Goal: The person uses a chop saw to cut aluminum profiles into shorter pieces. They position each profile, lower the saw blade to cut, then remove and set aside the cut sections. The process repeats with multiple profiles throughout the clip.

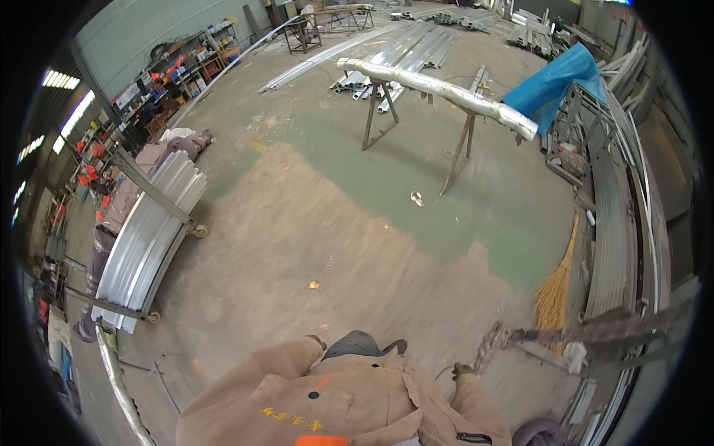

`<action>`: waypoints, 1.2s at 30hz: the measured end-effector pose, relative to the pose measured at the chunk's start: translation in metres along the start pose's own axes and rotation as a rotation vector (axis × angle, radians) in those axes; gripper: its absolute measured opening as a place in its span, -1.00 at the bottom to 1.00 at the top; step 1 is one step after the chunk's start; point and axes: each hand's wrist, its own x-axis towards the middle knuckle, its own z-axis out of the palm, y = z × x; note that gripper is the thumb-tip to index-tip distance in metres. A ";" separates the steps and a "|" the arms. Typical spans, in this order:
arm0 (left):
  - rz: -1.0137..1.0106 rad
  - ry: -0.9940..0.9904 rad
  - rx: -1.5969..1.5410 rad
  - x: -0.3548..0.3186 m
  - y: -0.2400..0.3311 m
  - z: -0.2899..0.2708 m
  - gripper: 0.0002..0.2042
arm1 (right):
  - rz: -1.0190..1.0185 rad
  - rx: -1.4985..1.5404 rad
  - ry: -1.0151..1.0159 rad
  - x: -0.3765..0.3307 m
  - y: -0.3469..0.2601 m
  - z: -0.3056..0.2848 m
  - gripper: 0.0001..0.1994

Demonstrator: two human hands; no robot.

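My left hand (317, 342), in a dark glove, shows only a little past the tan sleeve, close to a dark grey rounded shape (355, 343) in front of my jacket. Its fingers are mostly hidden. My right hand (462, 369), also in a dark glove, is low in front of my right side with its fingers curled. A thin dark loop (444, 370) sticks out beside it; whether the hand grips this is too small to tell. Just right of that hand hangs a thick, braided-looking grey-brown rope (491, 346), blurred, running toward the right edge.
A foil-wrapped long bundle (439, 88) rests on two metal stands ahead. A wheeled cart (199, 230) with silvery profiles (152, 238) stands left. At right are a straw broom (556, 297), a blue sheet (558, 85) and stacked metal lengths (619, 253). More profiles (416, 46) lie farther off.
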 end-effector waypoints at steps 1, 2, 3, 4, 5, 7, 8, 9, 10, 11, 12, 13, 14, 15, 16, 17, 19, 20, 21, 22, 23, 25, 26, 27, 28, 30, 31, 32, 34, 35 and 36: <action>-0.019 -0.008 -0.069 0.009 0.029 -0.029 -0.33 | -0.136 -0.056 0.104 0.032 -0.035 -0.043 -0.42; 0.072 0.021 0.026 0.014 0.054 -0.058 -0.34 | -0.219 -0.078 0.166 0.057 -0.078 -0.080 -0.47; 0.153 0.039 0.110 0.018 0.073 -0.074 -0.36 | -0.303 -0.113 0.218 0.078 -0.127 -0.121 -0.52; 0.215 0.032 0.209 0.018 0.076 -0.077 -0.37 | -0.315 0.030 0.169 0.089 -0.157 -0.131 -0.51; 0.302 0.046 0.301 0.029 0.098 -0.095 -0.39 | -0.341 0.172 0.151 0.108 -0.197 -0.158 -0.49; 0.382 -0.007 0.406 0.063 0.149 -0.141 -0.46 | -0.413 0.293 0.126 0.156 -0.265 -0.208 -0.47; 0.420 -0.034 0.464 0.081 0.177 -0.169 -0.49 | -0.449 0.280 0.121 0.176 -0.294 -0.233 -0.48; 0.271 -0.019 0.373 0.105 0.222 -0.208 -0.50 | -0.483 0.268 0.144 0.203 -0.312 -0.267 -0.48; 0.107 -0.021 0.269 0.125 0.261 -0.236 -0.50 | -0.417 0.257 0.129 0.225 -0.318 -0.287 -0.50; -0.057 -0.023 0.170 0.143 0.297 -0.267 -0.50 | -0.349 0.250 0.115 0.243 -0.318 -0.305 -0.51; 0.009 0.002 0.215 0.160 0.336 -0.297 -0.51 | -0.264 0.112 0.139 0.276 -0.292 -0.326 -0.47; 0.086 0.039 0.254 0.179 0.382 -0.335 -0.51 | -0.182 -0.025 0.171 0.316 -0.269 -0.354 -0.42; 0.129 0.076 0.273 0.191 0.418 -0.365 -0.52 | -0.027 -0.020 0.044 0.332 -0.264 -0.374 -0.37; 0.169 0.071 0.278 0.210 0.462 -0.395 -0.50 | -0.096 -0.781 -0.194 0.356 -0.256 -0.417 -0.34; 0.170 0.081 0.271 0.230 0.506 -0.436 -0.48 | -0.085 -0.911 -0.326 0.368 -0.255 -0.439 -0.35; 0.158 0.091 0.257 0.249 0.549 -0.479 -0.45 | 0.019 -0.777 -0.328 0.376 -0.268 -0.454 -0.35; 0.124 0.146 0.215 0.281 0.634 -0.565 -0.39 | 0.253 -0.324 -0.248 0.377 -0.298 -0.475 -0.36; 0.142 0.220 0.157 0.297 0.688 -0.614 -0.35 | 0.285 -0.210 -0.212 0.391 -0.320 -0.498 -0.36; 0.161 0.320 -0.035 0.297 0.759 -0.660 -0.23 | 0.319 -0.133 -0.169 0.401 -0.328 -0.520 -0.37; 0.230 0.462 -0.095 0.314 0.800 -0.697 -0.20 | 0.305 -0.108 -0.168 0.423 -0.348 -0.545 -0.37; 0.312 0.478 -0.197 0.328 0.849 -0.745 -0.19 | 0.301 -0.085 -0.158 0.443 -0.361 -0.568 -0.37; 0.496 0.482 -0.350 0.257 1.044 -0.845 -0.25 | 0.402 0.035 -0.095 0.461 -0.352 -0.596 -0.38; 0.542 0.741 -0.364 0.288 1.066 -0.865 -0.24 | 0.356 -0.006 -0.124 0.496 -0.377 -0.628 -0.38; 0.634 0.774 -0.369 0.277 1.138 -0.895 -0.23 | 0.384 0.018 -0.109 0.517 -0.382 -0.649 -0.39; 0.729 0.804 -0.368 0.252 1.206 -0.923 -0.21 | 0.417 0.040 -0.097 0.540 -0.384 -0.668 -0.39; 0.746 0.945 -0.261 0.252 1.303 -0.973 -0.22 | 0.433 0.014 -0.105 0.603 -0.403 -0.734 -0.40; 0.768 1.006 -0.211 0.257 1.353 -0.992 -0.22 | 0.442 -0.011 -0.110 0.634 -0.411 -0.773 -0.40; 0.768 1.069 -0.191 0.283 1.377 -1.004 -0.23 | 0.453 -0.053 -0.120 0.663 -0.422 -0.816 -0.40; 0.777 1.080 -0.077 0.299 1.440 -1.033 -0.19 | 0.503 -0.102 -0.128 0.723 -0.457 -0.898 -0.41; 0.723 1.078 -0.015 0.309 1.469 -1.043 -0.17 | 0.523 -0.134 -0.133 0.755 -0.481 -0.941 -0.41; 0.687 1.073 0.031 0.326 1.481 -1.054 -0.14 | 0.484 -0.179 -0.112 0.790 -0.521 -0.992 -0.41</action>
